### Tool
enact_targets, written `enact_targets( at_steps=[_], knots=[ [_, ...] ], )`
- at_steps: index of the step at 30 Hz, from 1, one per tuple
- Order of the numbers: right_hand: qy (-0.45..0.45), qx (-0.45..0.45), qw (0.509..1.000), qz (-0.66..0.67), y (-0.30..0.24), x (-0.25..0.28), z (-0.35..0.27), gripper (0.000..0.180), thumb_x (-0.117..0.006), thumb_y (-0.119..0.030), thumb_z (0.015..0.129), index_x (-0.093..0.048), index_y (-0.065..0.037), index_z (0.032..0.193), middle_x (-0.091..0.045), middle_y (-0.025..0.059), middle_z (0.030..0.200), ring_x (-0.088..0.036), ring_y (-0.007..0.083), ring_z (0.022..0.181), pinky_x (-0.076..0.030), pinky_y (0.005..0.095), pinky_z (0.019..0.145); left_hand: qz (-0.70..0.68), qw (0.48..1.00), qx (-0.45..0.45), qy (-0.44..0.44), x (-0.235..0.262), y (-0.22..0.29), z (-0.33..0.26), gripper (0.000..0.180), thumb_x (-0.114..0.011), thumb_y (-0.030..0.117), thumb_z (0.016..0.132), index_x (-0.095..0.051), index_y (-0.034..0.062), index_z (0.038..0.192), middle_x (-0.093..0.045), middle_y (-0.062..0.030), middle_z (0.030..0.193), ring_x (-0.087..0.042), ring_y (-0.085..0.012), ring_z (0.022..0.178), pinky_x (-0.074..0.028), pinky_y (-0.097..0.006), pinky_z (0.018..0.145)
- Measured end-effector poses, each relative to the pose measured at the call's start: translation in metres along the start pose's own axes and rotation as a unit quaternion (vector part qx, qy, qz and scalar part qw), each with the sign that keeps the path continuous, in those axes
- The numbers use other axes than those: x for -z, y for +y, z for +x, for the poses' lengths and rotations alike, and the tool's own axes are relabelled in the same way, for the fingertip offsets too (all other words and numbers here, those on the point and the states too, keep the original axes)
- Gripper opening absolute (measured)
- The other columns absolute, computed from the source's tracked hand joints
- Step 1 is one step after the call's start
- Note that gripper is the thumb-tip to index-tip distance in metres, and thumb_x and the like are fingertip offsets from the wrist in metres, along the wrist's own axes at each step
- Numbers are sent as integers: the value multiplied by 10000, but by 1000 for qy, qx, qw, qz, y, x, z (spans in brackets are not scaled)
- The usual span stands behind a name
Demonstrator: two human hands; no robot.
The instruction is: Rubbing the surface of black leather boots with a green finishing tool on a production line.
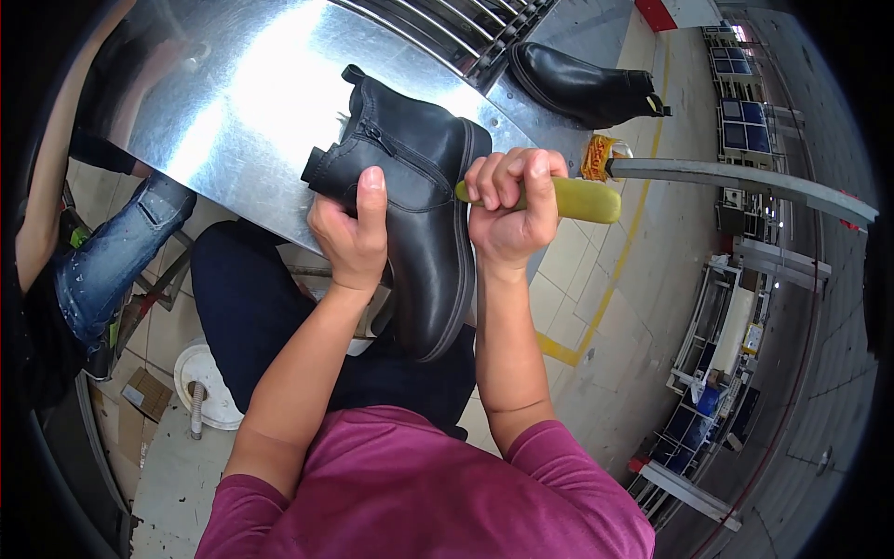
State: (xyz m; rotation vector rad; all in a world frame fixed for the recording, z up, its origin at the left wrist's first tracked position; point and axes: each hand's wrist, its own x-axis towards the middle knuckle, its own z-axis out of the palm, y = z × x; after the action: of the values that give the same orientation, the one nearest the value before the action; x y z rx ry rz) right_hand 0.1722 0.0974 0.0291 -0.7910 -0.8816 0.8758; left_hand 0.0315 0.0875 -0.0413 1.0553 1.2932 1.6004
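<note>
- From the head view, we're looking down at a black boot (407,191) held up in front of the body, partly over the edge of a shiny metal table (219,121) and partly over the lap. Toe points down toward us, zip side faces up, sole edge is on the right.
- Our left hand (351,233) has hold of the boot by the shaft: thumb lies on top of the leather, and the rest of the fingers curl around the side and mostly underneath, so we can't see all of them.
- Our right hand (512,205) is clenched around an olive-green tool (591,200), thumb pressed along it. The broad end sticks out to the right, the narrow end sits right by the sole edge. Can't tell if it's actually touching.
- Farther up and to the right, we've got a second boot (587,88) lying on its side, toe to the left, next to some metal bars (438,33).
- Near that one there's an orange-and-yellow packet (599,158), with a grey bar (726,170) running off to the right.
- Over on the left we can see a co-worker's jeans (121,261), and below them a white bucket (212,410).
</note>
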Motion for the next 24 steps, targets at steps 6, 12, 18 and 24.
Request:
enact_targets(
  at_steps=[6,12,18,24],
  knots=[
    [129,-111,984,-61,-8,-19,12,296,-643,-251,998,-512,-90,787,-319,-23,537,-325,99,403,-323,284,398,-5,1000,-11,0,-1,-2,-1,350,-669,326,960,-679,-24,943,-703,-153,826,-682,-298,758,-508,-400,724],
    [183,-59,978,-78,4,-27,30,240,-675,-217,973,-518,-80,854,-354,-30,557,-344,79,404,-338,265,381,13,1000,-6,-17,5,-2,-1,345,-668,316,961,-675,-28,975,-702,-160,838,-681,-304,762,-511,-403,732],
    [14,-29,999,-16,4,-10,18,187,-705,-166,944,-552,-72,893,-351,-33,542,-352,91,399,-331,271,382,9,1000,-11,-24,-2,6,0,370,-572,319,1019,-653,-41,1000,-651,-80,876,-569,-168,812,-453,-334,760],
    [-15,-42,983,-180,10,-23,28,172,-712,-169,945,-576,-72,902,-376,-39,555,-369,84,413,-330,271,395,-19,999,22,-35,6,-1,-1,380,-575,322,1024,-656,-49,1009,-659,-83,867,-576,-168,807,-463,-348,758]
  ],
)
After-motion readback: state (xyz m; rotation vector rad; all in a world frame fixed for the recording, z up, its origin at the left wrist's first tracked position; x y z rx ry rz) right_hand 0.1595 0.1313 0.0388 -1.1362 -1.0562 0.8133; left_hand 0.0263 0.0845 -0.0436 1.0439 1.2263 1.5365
